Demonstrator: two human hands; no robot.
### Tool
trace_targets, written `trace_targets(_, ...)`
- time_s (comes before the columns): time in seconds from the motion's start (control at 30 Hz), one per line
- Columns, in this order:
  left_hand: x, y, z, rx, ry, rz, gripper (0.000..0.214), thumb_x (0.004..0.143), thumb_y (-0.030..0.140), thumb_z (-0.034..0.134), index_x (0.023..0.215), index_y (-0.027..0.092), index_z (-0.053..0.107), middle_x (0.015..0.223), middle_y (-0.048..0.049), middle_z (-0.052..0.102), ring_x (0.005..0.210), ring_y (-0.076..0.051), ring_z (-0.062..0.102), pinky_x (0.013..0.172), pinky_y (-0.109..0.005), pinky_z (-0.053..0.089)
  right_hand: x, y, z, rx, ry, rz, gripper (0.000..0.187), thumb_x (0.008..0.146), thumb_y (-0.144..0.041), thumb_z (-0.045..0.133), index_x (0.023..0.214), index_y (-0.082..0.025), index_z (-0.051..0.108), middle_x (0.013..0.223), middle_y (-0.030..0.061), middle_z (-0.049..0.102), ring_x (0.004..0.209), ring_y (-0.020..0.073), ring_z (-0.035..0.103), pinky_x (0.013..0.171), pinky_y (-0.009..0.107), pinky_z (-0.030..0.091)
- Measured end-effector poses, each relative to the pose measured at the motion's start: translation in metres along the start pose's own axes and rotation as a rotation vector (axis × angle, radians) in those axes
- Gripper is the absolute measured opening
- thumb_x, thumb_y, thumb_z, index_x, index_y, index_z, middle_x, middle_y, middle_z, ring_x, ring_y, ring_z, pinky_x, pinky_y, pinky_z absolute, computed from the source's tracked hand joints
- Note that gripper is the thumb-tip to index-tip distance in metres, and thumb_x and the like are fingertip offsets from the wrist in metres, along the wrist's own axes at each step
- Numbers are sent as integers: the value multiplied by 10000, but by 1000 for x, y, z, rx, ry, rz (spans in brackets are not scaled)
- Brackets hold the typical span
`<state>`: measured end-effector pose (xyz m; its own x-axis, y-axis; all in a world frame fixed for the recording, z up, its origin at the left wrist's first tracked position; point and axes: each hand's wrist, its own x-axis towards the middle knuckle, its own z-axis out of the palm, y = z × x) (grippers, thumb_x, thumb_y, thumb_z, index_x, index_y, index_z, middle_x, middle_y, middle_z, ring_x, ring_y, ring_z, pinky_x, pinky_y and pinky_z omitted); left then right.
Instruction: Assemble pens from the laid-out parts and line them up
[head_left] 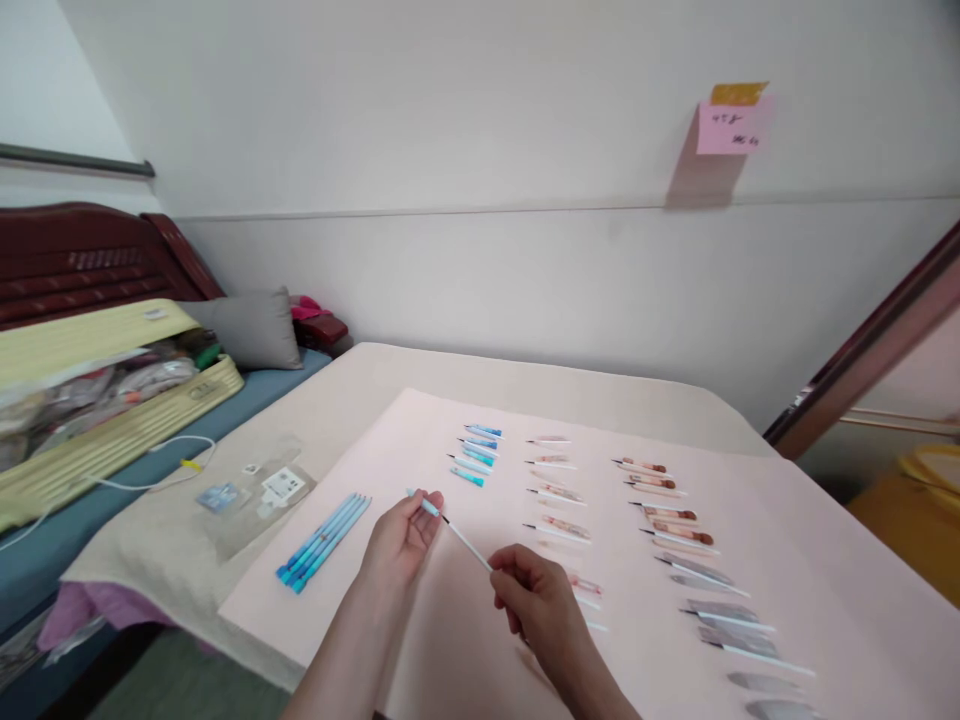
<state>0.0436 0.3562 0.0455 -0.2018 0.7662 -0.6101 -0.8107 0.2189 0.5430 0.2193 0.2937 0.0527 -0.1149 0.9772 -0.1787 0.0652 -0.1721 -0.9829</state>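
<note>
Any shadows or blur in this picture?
Head view: the pink note casts a shadow on the wall; head view again: its handwriting is too unclear to read, while the thin white rod in the right hand shows a distinct dark tip.

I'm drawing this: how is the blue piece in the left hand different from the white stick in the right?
The blue piece looks fatter than the white stick. The blue piece shows light blue; the white stick is mostly white with a dark tip. Both are held.

A wooden backrest point(52, 240) and grey pillow point(259, 330) show a home
</note>
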Motion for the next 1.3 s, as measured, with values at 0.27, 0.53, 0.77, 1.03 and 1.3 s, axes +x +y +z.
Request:
trace_targets(0.27,1,-2,-1,5,-26,1,77,753,60,592,798,107,551,756,-96,659,667,-160,666,591,-245,557,1,-1,0,-66,1,8,115,656,-235,516,697,-162,593,490,-38,529,364,69,413,346,182,282)
trace_targets(0.53,-3,-6,0,79,-93,32,86,737,77,617,784,113,555,759,-91,661,693,-159,663,624,-268,557,5,3,2,-94,-5,4,109,674,-223,509,711,-162,590,501,-41,531,362,66,416,358,182,304)
trace_targets(0.77,-15,-23,3,241,-246,21,94,727,146,656,771,116,578,792,-112,667,754,-177,662,680,-274,547,7,9,2,-103,-6,-34,109,701,-246,511,743,-171,578,541,-37,553,385,73,454,366,180,321)
trace_targets(1.03,-28,-32,6,296,-302,59,128,721,200,670,767,128,574,807,-109,662,758,-173,653,703,-274,532,10,17,6,-67,36,-15,60,709,-236,501,700,-182,526,532,-49,544,382,81,478,357,183,308)
trace_targets(1.3,-21,-26,3,258,-227,178,133,719,200,672,764,135,566,799,-90,651,766,-163,643,706,-274,528,8,16,8,-60,20,-43,60,727,-217,494,691,-178,520,529,-51,536,382,70,458,365,178,297)
